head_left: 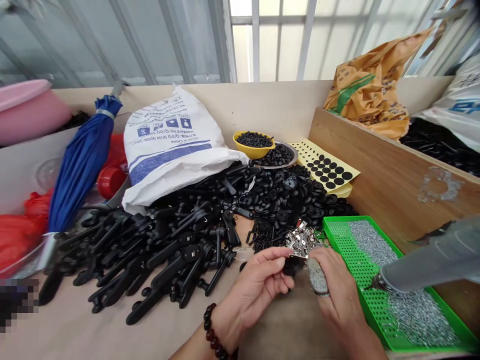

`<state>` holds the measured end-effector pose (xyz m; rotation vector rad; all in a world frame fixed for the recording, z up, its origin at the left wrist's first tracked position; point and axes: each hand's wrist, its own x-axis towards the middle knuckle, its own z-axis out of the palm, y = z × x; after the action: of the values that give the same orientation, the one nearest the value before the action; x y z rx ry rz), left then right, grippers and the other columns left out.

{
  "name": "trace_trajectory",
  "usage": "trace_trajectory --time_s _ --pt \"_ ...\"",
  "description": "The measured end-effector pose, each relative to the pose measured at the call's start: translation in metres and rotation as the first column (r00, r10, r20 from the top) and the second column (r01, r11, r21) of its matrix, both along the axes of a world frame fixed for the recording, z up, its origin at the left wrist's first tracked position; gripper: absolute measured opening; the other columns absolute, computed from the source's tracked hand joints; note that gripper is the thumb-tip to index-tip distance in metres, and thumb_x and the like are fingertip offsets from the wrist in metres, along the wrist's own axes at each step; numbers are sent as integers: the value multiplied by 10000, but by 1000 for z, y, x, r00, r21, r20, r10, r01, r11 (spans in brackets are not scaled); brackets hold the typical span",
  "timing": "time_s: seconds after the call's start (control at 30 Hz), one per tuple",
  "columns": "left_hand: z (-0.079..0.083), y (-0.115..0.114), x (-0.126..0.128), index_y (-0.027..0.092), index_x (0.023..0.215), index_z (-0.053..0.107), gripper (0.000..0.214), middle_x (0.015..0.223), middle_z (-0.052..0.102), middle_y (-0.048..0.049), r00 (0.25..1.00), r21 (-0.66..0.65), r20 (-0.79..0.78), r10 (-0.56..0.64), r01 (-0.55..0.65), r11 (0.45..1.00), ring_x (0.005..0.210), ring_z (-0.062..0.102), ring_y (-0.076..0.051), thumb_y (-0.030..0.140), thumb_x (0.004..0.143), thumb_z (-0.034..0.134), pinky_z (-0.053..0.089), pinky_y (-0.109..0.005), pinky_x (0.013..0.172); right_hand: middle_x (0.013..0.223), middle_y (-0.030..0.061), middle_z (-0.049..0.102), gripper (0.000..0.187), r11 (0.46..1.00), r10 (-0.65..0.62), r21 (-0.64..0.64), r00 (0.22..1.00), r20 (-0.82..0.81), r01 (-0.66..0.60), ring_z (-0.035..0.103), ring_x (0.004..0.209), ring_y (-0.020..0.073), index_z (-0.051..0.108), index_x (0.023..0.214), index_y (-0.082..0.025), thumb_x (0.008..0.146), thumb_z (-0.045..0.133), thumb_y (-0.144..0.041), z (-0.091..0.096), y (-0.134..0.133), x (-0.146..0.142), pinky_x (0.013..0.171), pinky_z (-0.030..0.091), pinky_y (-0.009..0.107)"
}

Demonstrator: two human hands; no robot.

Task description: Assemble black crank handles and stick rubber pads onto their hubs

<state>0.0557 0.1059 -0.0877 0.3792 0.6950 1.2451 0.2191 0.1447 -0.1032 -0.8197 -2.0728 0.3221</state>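
Note:
My left hand [258, 287], with a dark bead bracelet on the wrist, pinches a small black plastic part [290, 265] between thumb and fingers. My right hand [333, 290] meets it from the right, fingers curled on the same part. Both hands hover just in front of a small heap of shiny metal clips [302, 240]. A big pile of black plastic handle pieces [168, 250] and round black discs [292, 200] lies behind and to the left.
A green tray [337, 225] of small silver screws sits at right, with a grey power tool [431, 260] over it. Behind are a white sack [168, 145], yellow bowl [254, 142], metal bowl [290, 159], yellow dot sheet [326, 167], blue umbrella [80, 165] and a wooden divider [393, 175].

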Motion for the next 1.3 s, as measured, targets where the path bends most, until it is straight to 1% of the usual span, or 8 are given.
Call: trace_trajectory --time_s 0.17,0.3,0.43,0.6,0.77,0.9,1.1,1.3 --pt "6 -8 9 61 959 697 261 870 662 -86 997 65 54 -59 56 996 608 626 -83 214 751 735 508 -144 570 744 41 496 155 999 -47 -13 997 62 48 450 715 206 478 828 -212 877 341 -157 0 0 -3 672 347 341" --pt "2 -10 11 78 977 695 304 878 687 -88 995 -19 95 8 -6 1000 631 633 -84 111 685 774 524 -154 636 773 46 508 151 997 -67 -42 997 32 69 467 747 214 494 875 -207 871 350 -162 1 0 -1 703 355 356" --pt "-5 -7 12 63 1006 677 247 906 704 -142 986 -12 147 72 -71 997 640 632 -89 201 802 687 515 -154 626 856 46 523 202 994 -33 -103 999 -31 29 506 870 225 488 937 -226 836 353 -116 2 -1 8 748 380 351" --pt "-6 -6 19 75 989 646 271 874 707 -137 985 -30 152 77 -73 997 597 624 -101 308 853 628 491 -171 560 879 48 535 186 997 -35 -65 998 60 39 499 850 225 482 902 -222 833 349 -111 -3 -3 15 749 360 362" --pt "-2 -9 22 83 875 621 291 854 696 -132 998 -24 56 24 -22 999 560 606 -97 371 834 639 451 -163 501 835 54 526 175 997 -57 -48 991 119 63 469 764 216 494 898 -206 849 349 -123 -6 -4 15 695 345 356" --pt "0 -11 21 77 865 613 317 870 686 -139 1000 10 -19 24 -24 1000 571 593 -91 381 803 672 434 -162 510 807 58 515 173 997 -56 58 985 165 47 459 748 223 501 916 -190 858 350 -128 -2 -5 16 670 334 352" --pt "-2 -13 24 103 1035 580 463 841 693 -104 983 10 -129 129 -129 992 575 589 -94 366 702 766 437 -182 538 844 102 501 119 975 -56 221 963 265 -4 443 793 264 451 833 -184 823 361 -108 7 -8 14 691 331 402" --pt "-8 -13 23 138 981 593 409 795 692 -56 932 150 -266 246 -212 966 576 588 -96 343 681 778 447 -192 552 835 96 486 129 987 -34 158 947 318 -18 423 783 258 454 816 -189 812 361 -100 8 -14 16 683 325 404"
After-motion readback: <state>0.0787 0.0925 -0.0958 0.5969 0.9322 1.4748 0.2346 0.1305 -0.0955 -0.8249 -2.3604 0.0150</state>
